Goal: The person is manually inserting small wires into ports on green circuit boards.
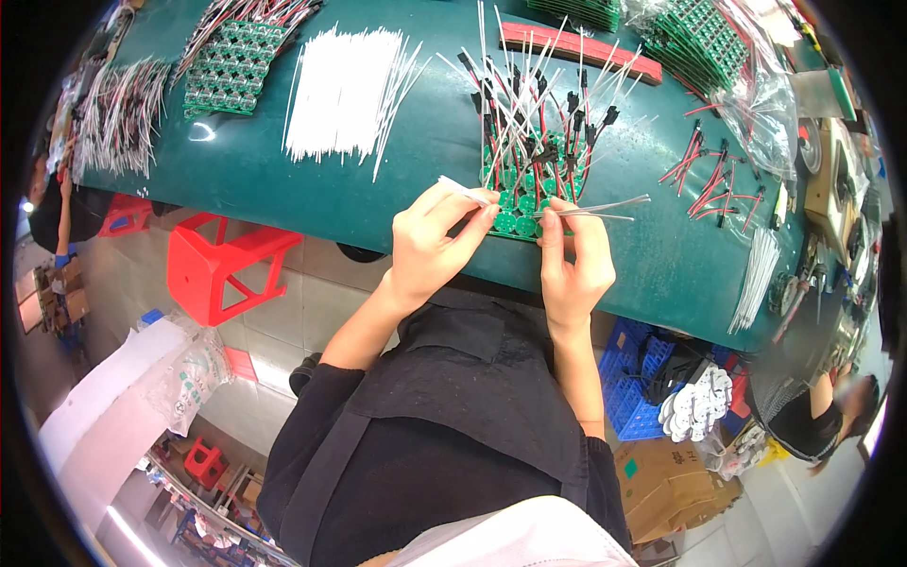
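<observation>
A panel of round green circuit boards [506, 224] lies at the table's near edge, in front of me. Red, black and white wires with black connectors [543, 151] rise from it, some lying across others. My left hand [433, 241] is at the panel's left corner, thumb and forefinger pinched on thin white strips [461, 191]. At the right corner, my right hand [576, 260] pinches a few more thin strips [609, 207], which stick out to the right. Whether these are cable ties or wires I cannot tell. Both sets of fingertips are close to the boards.
A broad pile of white strips [345, 94] lies left of the panel. Wired green boards [231, 71] sit farther left, stacked boards [697, 42] at the back right. A red bar [581, 52] lies behind. Loose red-black leads [723, 184] are scattered right. A red stool [222, 269] stands below.
</observation>
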Demonstrator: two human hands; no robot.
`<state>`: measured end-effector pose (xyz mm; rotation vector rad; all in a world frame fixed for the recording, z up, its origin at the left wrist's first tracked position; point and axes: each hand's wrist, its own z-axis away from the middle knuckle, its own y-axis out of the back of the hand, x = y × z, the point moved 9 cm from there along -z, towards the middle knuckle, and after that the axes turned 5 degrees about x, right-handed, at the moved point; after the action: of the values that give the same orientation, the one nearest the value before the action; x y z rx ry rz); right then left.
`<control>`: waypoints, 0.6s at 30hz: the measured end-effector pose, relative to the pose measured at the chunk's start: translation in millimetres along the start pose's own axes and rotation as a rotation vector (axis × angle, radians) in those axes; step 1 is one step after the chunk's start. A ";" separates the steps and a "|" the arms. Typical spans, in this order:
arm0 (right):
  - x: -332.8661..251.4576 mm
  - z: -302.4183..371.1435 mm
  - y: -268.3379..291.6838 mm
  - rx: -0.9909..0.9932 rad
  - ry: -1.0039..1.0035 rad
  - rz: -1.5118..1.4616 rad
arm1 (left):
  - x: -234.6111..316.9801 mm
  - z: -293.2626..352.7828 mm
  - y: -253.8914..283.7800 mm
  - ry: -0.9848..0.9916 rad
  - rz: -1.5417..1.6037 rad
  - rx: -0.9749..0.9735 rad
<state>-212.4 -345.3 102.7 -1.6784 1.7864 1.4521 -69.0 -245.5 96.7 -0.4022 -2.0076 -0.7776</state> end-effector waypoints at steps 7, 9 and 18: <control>5.7 1.7 0.2 0.006 -0.046 -0.034 | -5.2 3.2 -1.4 0.034 -0.010 -0.015; 5.3 1.2 -0.2 0.002 -0.037 -0.026 | -2.2 0.9 -1.6 0.019 -0.029 -0.025; 0.6 1.9 -4.2 0.007 0.026 -0.004 | 8.5 0.8 -6.9 -0.009 -0.151 -0.084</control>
<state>-209.7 -343.3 99.5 -1.7040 1.7986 1.4267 -77.8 -250.3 101.1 -0.3046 -2.0364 -0.9576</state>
